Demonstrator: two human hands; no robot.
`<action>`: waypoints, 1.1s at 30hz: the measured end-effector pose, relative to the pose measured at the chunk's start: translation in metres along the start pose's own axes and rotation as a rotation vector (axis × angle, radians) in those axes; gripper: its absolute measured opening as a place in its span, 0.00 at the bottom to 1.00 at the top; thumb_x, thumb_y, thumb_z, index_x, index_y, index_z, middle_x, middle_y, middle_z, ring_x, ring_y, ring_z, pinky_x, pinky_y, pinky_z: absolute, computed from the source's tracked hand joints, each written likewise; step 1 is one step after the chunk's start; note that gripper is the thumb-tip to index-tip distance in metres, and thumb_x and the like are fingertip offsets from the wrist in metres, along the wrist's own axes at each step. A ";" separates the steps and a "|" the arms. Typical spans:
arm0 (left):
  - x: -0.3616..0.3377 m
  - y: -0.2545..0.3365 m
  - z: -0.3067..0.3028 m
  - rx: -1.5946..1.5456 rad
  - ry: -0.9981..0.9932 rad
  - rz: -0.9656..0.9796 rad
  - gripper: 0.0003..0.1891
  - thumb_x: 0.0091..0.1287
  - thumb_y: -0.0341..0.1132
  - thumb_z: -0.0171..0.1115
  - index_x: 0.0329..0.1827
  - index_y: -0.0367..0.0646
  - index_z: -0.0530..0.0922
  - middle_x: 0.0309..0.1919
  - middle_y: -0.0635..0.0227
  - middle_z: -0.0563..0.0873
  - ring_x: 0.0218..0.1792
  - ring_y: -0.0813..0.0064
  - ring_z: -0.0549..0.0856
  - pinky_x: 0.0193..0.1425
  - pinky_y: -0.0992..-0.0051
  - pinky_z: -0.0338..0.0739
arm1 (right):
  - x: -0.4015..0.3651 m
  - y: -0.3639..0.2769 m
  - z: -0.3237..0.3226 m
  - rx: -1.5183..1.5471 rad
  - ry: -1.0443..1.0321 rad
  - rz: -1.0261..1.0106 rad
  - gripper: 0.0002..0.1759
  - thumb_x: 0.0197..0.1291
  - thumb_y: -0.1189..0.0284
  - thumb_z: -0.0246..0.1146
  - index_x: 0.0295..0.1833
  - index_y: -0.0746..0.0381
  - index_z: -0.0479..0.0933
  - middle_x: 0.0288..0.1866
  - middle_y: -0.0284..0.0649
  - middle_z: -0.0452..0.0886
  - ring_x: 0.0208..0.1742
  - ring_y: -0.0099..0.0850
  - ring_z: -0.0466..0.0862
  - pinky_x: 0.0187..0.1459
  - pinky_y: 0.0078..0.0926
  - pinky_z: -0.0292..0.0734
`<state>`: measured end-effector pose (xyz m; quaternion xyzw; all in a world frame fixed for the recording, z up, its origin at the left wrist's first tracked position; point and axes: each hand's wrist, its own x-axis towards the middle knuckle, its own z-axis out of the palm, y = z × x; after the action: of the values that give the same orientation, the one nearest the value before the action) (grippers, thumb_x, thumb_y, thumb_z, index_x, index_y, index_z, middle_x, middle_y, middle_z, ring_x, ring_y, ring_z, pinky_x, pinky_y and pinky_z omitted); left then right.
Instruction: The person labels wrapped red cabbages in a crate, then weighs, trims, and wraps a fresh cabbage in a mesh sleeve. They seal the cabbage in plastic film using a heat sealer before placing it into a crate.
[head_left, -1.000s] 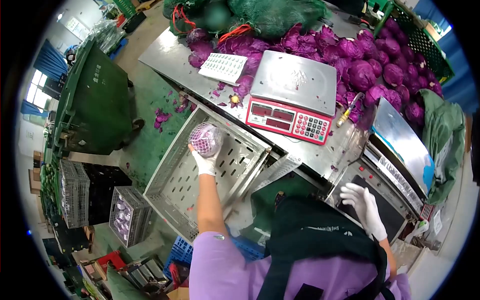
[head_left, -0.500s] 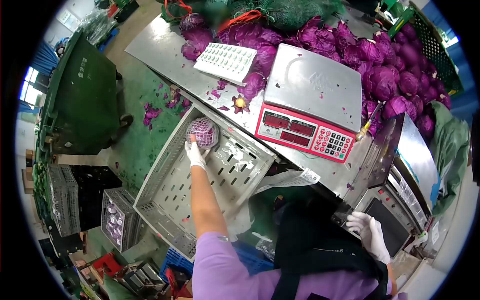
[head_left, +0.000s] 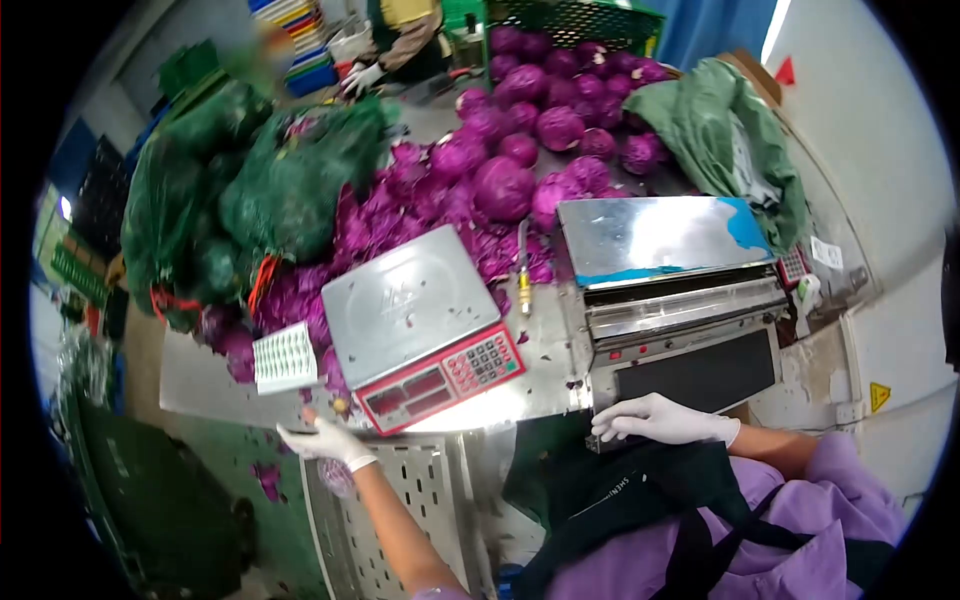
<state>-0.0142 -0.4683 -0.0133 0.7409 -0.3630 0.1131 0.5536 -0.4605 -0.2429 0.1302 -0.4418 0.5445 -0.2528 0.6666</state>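
My left hand [head_left: 325, 442], in a white glove, is raised over the near-left crate [head_left: 455, 500] with its fingers spread and nothing in them. Just below it, partly hidden by the wrist, a red cabbage in a mesh net [head_left: 337, 478] sits in the crate's corner. My right hand [head_left: 660, 418], also gloved, is by the front edge of the film wrapping machine [head_left: 690, 375], fingers loosely stretched and holding nothing. A red weighing scale [head_left: 410, 310] with a bare steel plate stands between the hands and beyond them. Left of it lies a sheet of labels [head_left: 285, 358].
Loose red cabbages [head_left: 505, 188] and torn leaves cover the table behind the scale. A yellow-handled knife [head_left: 524, 280] lies right of the scale. Full green net sacks [head_left: 290, 190] stand at left, a green bin [head_left: 150, 490] below. Another person's gloved hand [head_left: 362, 78] shows at the back.
My left hand has let go of the netted cabbage in the crate and lifted off toward the table. My right hand has shifted onto the wrapping machine's front. The view has swung right.
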 end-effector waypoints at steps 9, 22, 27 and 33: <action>-0.116 0.292 0.153 -0.944 -1.180 -0.470 0.29 0.70 0.30 0.63 0.71 0.39 0.62 0.63 0.56 0.72 0.64 0.67 0.73 0.69 0.70 0.68 | -0.043 0.004 -0.076 -0.182 0.194 -0.135 0.21 0.71 0.62 0.58 0.62 0.64 0.77 0.55 0.43 0.85 0.57 0.32 0.83 0.61 0.27 0.74; -0.208 0.401 0.320 0.370 -1.054 -0.113 0.64 0.38 0.66 0.78 0.74 0.33 0.58 0.67 0.35 0.69 0.69 0.43 0.70 0.72 0.55 0.68 | -0.114 0.032 -0.235 0.241 0.775 -0.206 0.14 0.69 0.76 0.56 0.55 0.72 0.79 0.49 0.42 0.86 0.50 0.28 0.85 0.55 0.24 0.77; -0.178 0.339 0.359 -0.233 -1.250 -0.254 0.56 0.45 0.53 0.80 0.73 0.34 0.60 0.65 0.50 0.73 0.62 0.48 0.77 0.66 0.56 0.73 | -0.114 0.034 -0.289 0.240 0.868 -0.185 0.15 0.70 0.75 0.54 0.55 0.72 0.79 0.48 0.43 0.86 0.48 0.28 0.85 0.54 0.25 0.77; -0.156 0.333 0.308 -0.750 -1.387 -1.063 0.46 0.54 0.65 0.65 0.73 0.54 0.64 0.69 0.58 0.71 0.67 0.49 0.71 0.61 0.38 0.71 | -0.105 0.041 -0.327 0.306 0.907 -0.206 0.15 0.71 0.74 0.53 0.53 0.71 0.80 0.47 0.44 0.86 0.46 0.29 0.85 0.50 0.24 0.78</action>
<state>-0.4180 -0.7231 0.0325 0.4850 -0.2388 -0.7424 0.3957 -0.8062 -0.2400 0.1421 -0.2358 0.6900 -0.5617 0.3908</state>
